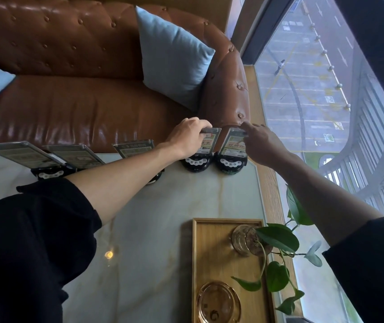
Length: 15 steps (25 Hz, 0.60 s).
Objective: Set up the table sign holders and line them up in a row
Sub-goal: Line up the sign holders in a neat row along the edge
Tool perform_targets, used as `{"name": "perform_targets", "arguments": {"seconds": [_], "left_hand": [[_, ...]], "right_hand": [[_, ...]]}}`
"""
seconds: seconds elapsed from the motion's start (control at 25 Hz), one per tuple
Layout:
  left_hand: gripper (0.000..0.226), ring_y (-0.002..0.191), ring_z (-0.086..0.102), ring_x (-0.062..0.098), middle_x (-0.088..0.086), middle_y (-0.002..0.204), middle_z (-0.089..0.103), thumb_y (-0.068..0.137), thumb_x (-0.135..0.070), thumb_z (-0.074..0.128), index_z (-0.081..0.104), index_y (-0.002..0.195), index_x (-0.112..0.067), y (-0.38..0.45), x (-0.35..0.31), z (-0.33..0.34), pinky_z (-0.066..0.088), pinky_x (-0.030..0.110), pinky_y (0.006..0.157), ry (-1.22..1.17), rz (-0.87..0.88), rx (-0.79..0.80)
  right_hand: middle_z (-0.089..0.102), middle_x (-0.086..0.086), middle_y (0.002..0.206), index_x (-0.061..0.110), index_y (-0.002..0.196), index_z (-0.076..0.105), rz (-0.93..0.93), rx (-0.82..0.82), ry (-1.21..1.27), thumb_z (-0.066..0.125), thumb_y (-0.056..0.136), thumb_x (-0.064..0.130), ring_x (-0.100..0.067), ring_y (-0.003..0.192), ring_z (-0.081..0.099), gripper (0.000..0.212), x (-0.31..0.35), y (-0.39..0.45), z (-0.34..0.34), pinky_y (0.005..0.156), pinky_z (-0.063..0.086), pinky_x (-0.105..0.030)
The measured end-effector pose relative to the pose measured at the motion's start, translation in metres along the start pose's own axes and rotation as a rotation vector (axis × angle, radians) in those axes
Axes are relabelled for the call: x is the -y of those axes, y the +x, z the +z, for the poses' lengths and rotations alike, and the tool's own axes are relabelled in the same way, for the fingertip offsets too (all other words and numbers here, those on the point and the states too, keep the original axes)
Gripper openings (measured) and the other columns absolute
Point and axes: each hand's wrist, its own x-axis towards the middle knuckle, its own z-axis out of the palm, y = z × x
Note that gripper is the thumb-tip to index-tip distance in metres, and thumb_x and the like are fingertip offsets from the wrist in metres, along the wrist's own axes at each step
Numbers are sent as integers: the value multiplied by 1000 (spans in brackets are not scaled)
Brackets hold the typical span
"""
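Several table sign holders with clear panels and round black bases stand along the far edge of the marble table (153,241). My left hand (187,138) grips the top of the second holder from the right (206,148). My right hand (259,142) pinches the top edge of the rightmost holder (231,148). These two stand upright, side by side, bases almost touching. Three more holders are at the left: one (18,155), one (77,155) and one (135,149), partly hidden behind my left forearm.
A brown leather sofa (70,108) with blue cushions (174,59) lies beyond the table. A wooden tray (195,264) at the near right holds a glass ashtray (219,301) and a plant in a glass vase (247,240). A window (314,89) runs along the right.
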Motion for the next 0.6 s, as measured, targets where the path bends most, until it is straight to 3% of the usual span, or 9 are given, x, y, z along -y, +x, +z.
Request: {"name": "perform_targets", "arguments": {"seconds": [0.04, 0.16, 0.24, 0.44, 0.52, 0.6], "left_hand": [[38, 107, 61, 33, 9, 117, 67, 89, -17, 65, 64, 126, -20, -1, -2, -3, 50, 47, 92, 5, -8, 11], [52, 119, 57, 31, 8, 130, 61, 87, -29, 67, 55, 136, -20, -9, -1, -24, 46, 48, 99, 48, -43, 14], [48, 119, 58, 30, 9, 129, 61, 86, -30, 67, 59, 132, -18, -16, 8, -44, 46, 47, 101, 37, -64, -26], [49, 119, 57, 25, 9, 126, 61, 85, -27, 71, 61, 131, -15, -51, 45, -95, 42, 30, 95, 47, -171, 3], [53, 116, 57, 23, 5, 126, 61, 81, -27, 73, 60, 131, -17, -68, 62, -110, 41, 28, 90, 104, -201, 106], [45, 100, 62, 19, -1, 112, 66, 77, -23, 75, 65, 121, -21, -79, 81, -120, 51, 32, 88, 132, -231, 159]], "right_hand": [[63, -13, 117, 14, 127, 48, 6, 34, -30, 49, 90, 6, -39, 110, 54, 38, 2, -2, -3, 86, 45, -45], [54, -14, 137, 17, 142, 40, 29, 62, -111, 54, 95, 23, -35, 132, 44, 49, 9, -11, -9, 112, 23, -62], [51, -17, 138, 15, 142, 41, 44, -56, -113, 55, 93, 26, -38, 132, 44, 51, 22, -12, -14, 114, 19, -64], [57, -18, 127, 10, 128, 53, -29, -328, 25, 54, 90, 24, -40, 116, 51, 41, 101, 3, -30, 104, 36, -48], [60, -14, 125, 11, 129, 55, -151, -271, 83, 56, 89, 24, -36, 118, 52, 42, 145, 9, -27, 103, 37, -44], [62, -10, 126, 13, 131, 54, -277, -112, 34, 57, 89, 28, -33, 120, 53, 44, 184, 16, -12, 108, 34, -46]]}}
